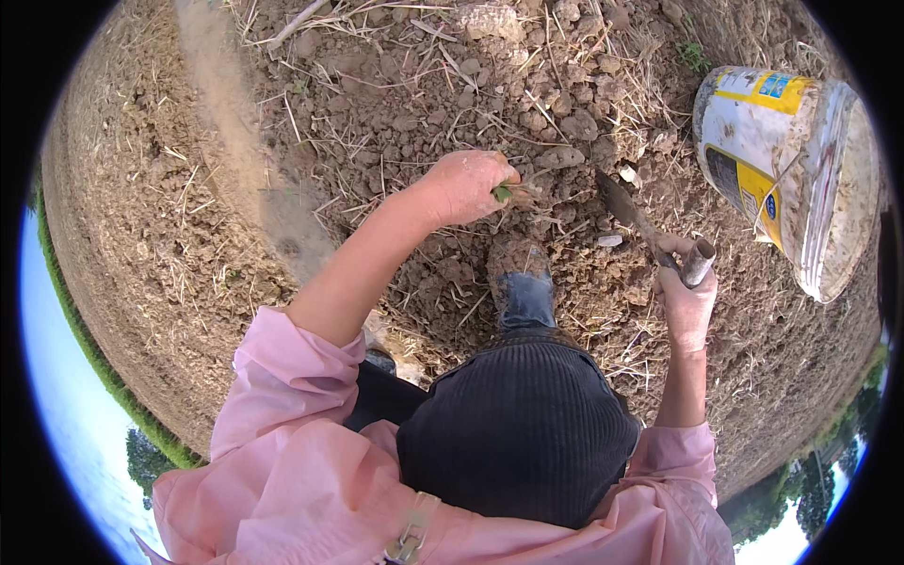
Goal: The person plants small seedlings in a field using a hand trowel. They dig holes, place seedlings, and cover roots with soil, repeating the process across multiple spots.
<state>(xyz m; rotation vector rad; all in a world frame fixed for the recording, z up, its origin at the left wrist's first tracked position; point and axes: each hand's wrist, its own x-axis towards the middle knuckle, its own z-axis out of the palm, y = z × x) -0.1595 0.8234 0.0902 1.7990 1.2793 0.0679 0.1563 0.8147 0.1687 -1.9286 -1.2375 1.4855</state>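
My left hand is closed around a small green-leaved seedling, held low over the clods. Its leaf pokes out between the fingers, and the stem and roots are mostly hidden. In my right hand is a narrow metal digging tool with a tubular handle end. The dirty blade points up and left, close to the broken soil. Between the two hands, a muddy rubber boot is planted on the ground.
On the right stands a mud-stained white and yellow plastic bucket bearing writing, its rim toward the view's edge. Pale fragments lie near the blade. Dry straw litters the cloddy field. My dark-trousered knee is raised in front of me.
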